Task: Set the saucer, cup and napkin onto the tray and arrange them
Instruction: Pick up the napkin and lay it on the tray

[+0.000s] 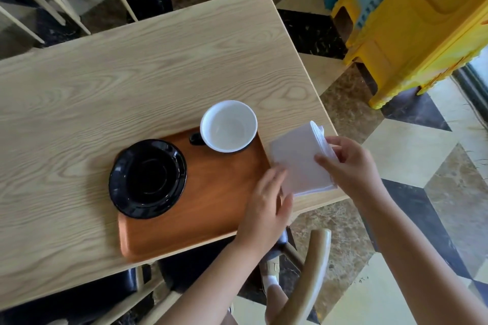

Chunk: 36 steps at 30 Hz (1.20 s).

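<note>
A brown wooden tray (211, 206) lies near the table's front right edge. On its left end sits a black saucer (148, 178), overhanging the rim a little. A cup (228, 125), white inside and black outside, stands at the tray's far right corner with its handle pointing left. A folded stack of white napkins (298, 155) is held just right of the tray, above the table's edge. My right hand (351, 163) grips the stack's right side. My left hand (266, 206) holds the stack's near left corner, over the tray's right end.
The light wooden table (132, 82) stretches left and away. A chair back (314, 266) stands close below the hands, at the table's front. Yellow and blue plastic stools (412, 21) are stacked at the right. More chair legs show at the back left.
</note>
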### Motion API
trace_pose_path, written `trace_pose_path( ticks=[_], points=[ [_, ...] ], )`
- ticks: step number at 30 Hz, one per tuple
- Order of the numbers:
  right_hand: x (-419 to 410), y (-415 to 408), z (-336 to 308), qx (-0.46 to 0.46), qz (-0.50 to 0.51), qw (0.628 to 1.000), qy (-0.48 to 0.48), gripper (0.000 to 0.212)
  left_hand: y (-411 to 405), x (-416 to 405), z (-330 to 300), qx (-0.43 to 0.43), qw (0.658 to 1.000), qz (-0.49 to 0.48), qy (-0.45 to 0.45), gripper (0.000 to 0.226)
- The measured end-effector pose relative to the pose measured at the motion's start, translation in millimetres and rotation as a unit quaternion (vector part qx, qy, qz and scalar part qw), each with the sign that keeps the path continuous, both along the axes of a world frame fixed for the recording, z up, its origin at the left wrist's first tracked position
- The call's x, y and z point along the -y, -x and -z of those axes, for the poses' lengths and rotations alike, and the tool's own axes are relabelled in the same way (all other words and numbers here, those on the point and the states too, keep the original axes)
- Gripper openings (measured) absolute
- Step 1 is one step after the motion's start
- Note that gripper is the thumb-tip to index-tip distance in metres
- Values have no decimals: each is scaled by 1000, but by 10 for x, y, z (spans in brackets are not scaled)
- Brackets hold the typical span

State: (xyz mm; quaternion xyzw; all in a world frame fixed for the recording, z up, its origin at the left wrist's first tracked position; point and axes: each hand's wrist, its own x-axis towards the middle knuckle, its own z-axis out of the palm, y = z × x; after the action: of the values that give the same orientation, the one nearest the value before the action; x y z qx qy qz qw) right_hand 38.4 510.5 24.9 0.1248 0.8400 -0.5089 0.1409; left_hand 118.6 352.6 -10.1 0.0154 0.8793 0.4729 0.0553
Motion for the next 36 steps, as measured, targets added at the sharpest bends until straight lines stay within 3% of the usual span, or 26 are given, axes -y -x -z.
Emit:
trace_pose_path(
  ticks=[5, 10, 14, 22, 26, 31, 36],
  points=[
    [146, -102, -165, 18, -11, 997, 76, 28, 4, 102, -169, 115, 952, -157, -236, 44],
    [330, -220, -146, 55, 1, 989, 135, 41, -111, 330, -276, 112, 933, -213, -267, 53],
    [528, -334, -43, 56, -68, 992, 89, 59, -301, 565, -176, 92, 955, -222, -174, 47],
    [765, -456, 107, -23, -206, 974, -92, 55, -427, 781, 50, 50, 981, -189, 15, 54],
    [753, -493, 114, -55, -246, 952, -175, 57, -452, 787, 78, 36, 983, -169, 53, 58],
    [702, -582, 156, -168, -286, 882, -336, 56, -515, 815, 91, 1, 977, -150, 150, 55],
    [565, -586, 411, -262, -425, 787, -362, 54, -514, 843, 178, -50, 956, -17, 288, 52]
  ],
)
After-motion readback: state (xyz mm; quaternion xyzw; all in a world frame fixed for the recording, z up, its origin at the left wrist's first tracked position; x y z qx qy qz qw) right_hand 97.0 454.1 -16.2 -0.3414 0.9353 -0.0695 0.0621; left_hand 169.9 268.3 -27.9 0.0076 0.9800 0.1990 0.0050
